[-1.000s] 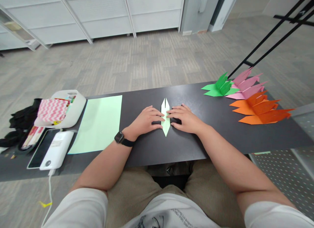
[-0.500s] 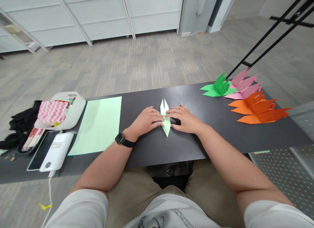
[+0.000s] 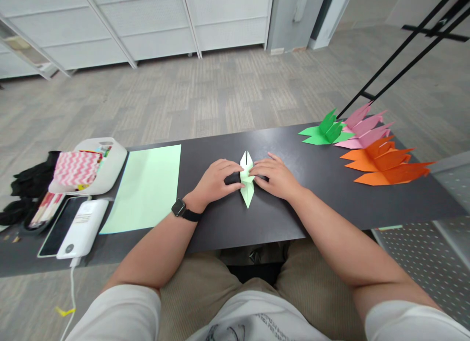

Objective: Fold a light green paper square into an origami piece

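A small folded pale green paper (image 3: 247,192) lies on the dark table between my hands, one pointed end toward me and two narrow points with a slit between them facing away. My left hand (image 3: 219,179), with a black watch on the wrist, pinches its left edge between thumb and fingers. At the right edge, my right hand (image 3: 277,177) holds it with thumb and fingertips. A crease runs across the paper's middle, partly covered by the fingertips.
A flat pale green sheet (image 3: 147,187) lies left, beside a white basket (image 3: 113,167), a power bank (image 3: 83,228) and a phone (image 3: 60,228). At right stand folded green (image 3: 326,130), pink (image 3: 367,128) and orange (image 3: 389,167) papers. The dark table (image 3: 216,231) has its near edge at my lap.
My fingers have drawn apart from the paper's middle toward its side edges, uncovering more of it. The folded paper has shifted slightly toward me.
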Demonstrator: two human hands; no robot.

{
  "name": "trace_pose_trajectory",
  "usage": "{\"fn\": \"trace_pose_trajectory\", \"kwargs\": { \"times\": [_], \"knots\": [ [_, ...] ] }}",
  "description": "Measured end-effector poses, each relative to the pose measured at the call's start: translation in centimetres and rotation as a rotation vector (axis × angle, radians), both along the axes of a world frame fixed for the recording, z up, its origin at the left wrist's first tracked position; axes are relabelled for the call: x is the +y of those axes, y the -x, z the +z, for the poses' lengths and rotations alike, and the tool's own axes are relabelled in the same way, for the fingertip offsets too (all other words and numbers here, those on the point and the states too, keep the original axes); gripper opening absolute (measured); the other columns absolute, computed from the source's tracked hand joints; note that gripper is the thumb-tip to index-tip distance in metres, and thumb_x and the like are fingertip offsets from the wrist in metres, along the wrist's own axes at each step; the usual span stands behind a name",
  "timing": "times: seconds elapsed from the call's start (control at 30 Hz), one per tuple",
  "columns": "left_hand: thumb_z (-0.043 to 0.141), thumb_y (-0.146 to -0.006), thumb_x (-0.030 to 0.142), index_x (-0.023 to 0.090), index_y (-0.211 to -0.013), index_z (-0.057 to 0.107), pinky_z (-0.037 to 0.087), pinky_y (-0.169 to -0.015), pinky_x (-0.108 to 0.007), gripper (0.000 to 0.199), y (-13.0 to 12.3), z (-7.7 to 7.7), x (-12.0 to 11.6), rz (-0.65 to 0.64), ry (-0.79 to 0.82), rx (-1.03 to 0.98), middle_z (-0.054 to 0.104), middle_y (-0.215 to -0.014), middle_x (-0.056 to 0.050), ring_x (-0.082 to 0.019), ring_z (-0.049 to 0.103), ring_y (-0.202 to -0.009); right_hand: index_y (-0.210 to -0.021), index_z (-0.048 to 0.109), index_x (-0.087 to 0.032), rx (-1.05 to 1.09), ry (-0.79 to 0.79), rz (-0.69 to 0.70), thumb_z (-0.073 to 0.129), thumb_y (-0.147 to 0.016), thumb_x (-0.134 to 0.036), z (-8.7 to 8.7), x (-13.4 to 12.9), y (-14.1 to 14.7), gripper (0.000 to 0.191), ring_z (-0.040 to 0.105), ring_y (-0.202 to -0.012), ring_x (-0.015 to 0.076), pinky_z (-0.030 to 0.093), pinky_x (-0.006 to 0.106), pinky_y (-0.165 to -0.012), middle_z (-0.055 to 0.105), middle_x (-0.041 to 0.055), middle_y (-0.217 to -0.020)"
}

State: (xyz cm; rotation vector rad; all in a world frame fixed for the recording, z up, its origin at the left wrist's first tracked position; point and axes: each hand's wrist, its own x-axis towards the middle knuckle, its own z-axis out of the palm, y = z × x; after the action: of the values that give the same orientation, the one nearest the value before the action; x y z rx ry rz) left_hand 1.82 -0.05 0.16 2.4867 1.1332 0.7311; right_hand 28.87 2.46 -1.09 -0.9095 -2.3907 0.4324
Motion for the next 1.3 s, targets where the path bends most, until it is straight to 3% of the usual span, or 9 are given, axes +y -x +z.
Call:
{"fn": "trace_pose_trajectory", "kwargs": {
  "times": [0.13, 0.3, 0.57, 0.67, 0.8, 0.97, 1.03, 1.13, 1.3],
  "knots": [
    [0.069, -0.101, 0.032, 0.028, -0.108, 0.08, 0.043, -0.122, -0.048, 0.013, -0.6, -0.4, 0.0, 0.048, -0.07, 0.056, 0.079, -0.125, -0.004, -0.023, 0.072, -0.118, -0.109, 0.08, -0.031, 0.007, -0.004, 0.02, 0.061, -0.099, -0.025, 0.2, -0.4, 0.1, 0.022, 0.071, -0.122, 0.0259, 0.025, 0.057, -0.129, 0.082, 0.0032, -0.115],
    [0.066, -0.101, 0.028, 0.027, -0.102, 0.08, 0.04, -0.124, -0.048, 0.014, -1.2, -0.5, -0.4, 0.067, -0.058, 0.092, 0.082, -0.111, -0.001, -0.021, 0.074, -0.105, -0.113, 0.079, -0.031, -0.051, -0.009, 0.041, 0.069, -0.095, -0.026, 0.1, -0.5, 0.5, 0.022, 0.068, -0.117, 0.0266, 0.03, 0.055, -0.124, 0.08, 0.0038, -0.118],
    [0.065, -0.104, 0.034, 0.028, -0.102, 0.081, 0.038, -0.125, -0.053, 0.017, -1.6, -0.6, -0.5, 0.099, 0.003, 0.17, 0.08, -0.115, -0.003, -0.024, 0.07, -0.113, -0.097, 0.081, -0.027, -0.088, -0.02, 0.033, 0.068, -0.1, -0.029, -0.3, -0.2, 0.7, 0.014, 0.067, -0.112, 0.0275, 0.042, 0.049, -0.106, 0.081, 0.0051, -0.113],
    [0.064, -0.104, 0.036, 0.027, -0.101, 0.08, 0.035, -0.127, -0.055, 0.019, -1.6, -0.8, -0.4, 0.114, 0.02, 0.152, 0.079, -0.116, -0.003, -0.024, 0.068, -0.114, -0.096, 0.079, -0.027, -0.072, 0.015, 0.0, 0.069, -0.099, -0.029, -0.3, -0.4, 0.8, 0.011, 0.068, -0.116, 0.0279, 0.04, 0.052, -0.112, 0.081, 0.0039, -0.116],
    [0.063, -0.105, 0.036, 0.027, -0.103, 0.078, 0.029, -0.131, -0.057, 0.017, -1.8, -1.1, -0.4, 0.164, 0.066, 0.135, 0.078, -0.111, -0.002, -0.023, 0.069, -0.112, -0.098, 0.077, -0.028, -0.087, 0.054, -0.063, 0.068, -0.097, -0.028, -0.2, -0.6, 1.1, 0.009, 0.069, -0.118, 0.0285, 0.028, 0.06, -0.123, 0.081, 0.0031, -0.112],
    [0.065, -0.103, 0.037, 0.025, -0.105, 0.072, 0.026, -0.132, -0.059, 0.013, -1.9, -1.3, -0.4, 0.217, 0.082, 0.125, 0.077, -0.111, -0.003, -0.026, 0.068, -0.118, -0.102, 0.074, -0.027, -0.113, 0.073, -0.124, 0.066, -0.097, -0.031, -0.1, -0.6, 1.5, 0.009, 0.069, -0.116, 0.0299, 0.029, 0.06, -0.124, 0.08, 0.0054, -0.112],
    [0.067, -0.101, 0.033, 0.026, -0.116, 0.069, 0.025, -0.133, -0.059, 0.016, -2.1, -1.3, -0.4, 0.246, 0.11, 0.086, 0.078, -0.111, -0.002, -0.026, 0.067, -0.12, -0.112, 0.072, -0.027, -0.101, 0.096, -0.164, 0.067, -0.096, -0.029, -0.3, -0.5, 1.6, 0.017, 0.07, -0.115, 0.0304, 0.031, 0.06, -0.123, 0.08, 0.0064, -0.112],
    [0.071, -0.097, 0.029, 0.028, -0.133, 0.06, 0.023, -0.134, -0.06, 0.038, -2.2, -1.3, -0.4, 0.291, 0.16, 0.007, 0.079, -0.109, 0.0, -0.025, 0.068, -0.121, -0.134, 0.063, -0.025, -0.051, 0.131, -0.21, 0.07, -0.091, -0.027, -0.6, -0.5, 1.9, 0.044, 0.071, -0.113, 0.0313, 0.033, 0.06, -0.123, 0.08, 0.0057, -0.107],
    [0.071, -0.095, 0.024, 0.027, -0.142, 0.052, 0.023, -0.133, -0.064, 0.051, -2.3, -1.3, -0.5, 0.303, 0.155, -0.046, 0.079, -0.11, 0.0, -0.026, 0.069, -0.123, -0.157, 0.045, -0.025, 0.023, 0.116, -0.219, 0.07, -0.09, -0.025, -1.1, -0.7, 2.0, 0.071, 0.071, -0.119, 0.0328, 0.032, 0.062, -0.124, 0.08, 0.0064, -0.111]
  ]
}}
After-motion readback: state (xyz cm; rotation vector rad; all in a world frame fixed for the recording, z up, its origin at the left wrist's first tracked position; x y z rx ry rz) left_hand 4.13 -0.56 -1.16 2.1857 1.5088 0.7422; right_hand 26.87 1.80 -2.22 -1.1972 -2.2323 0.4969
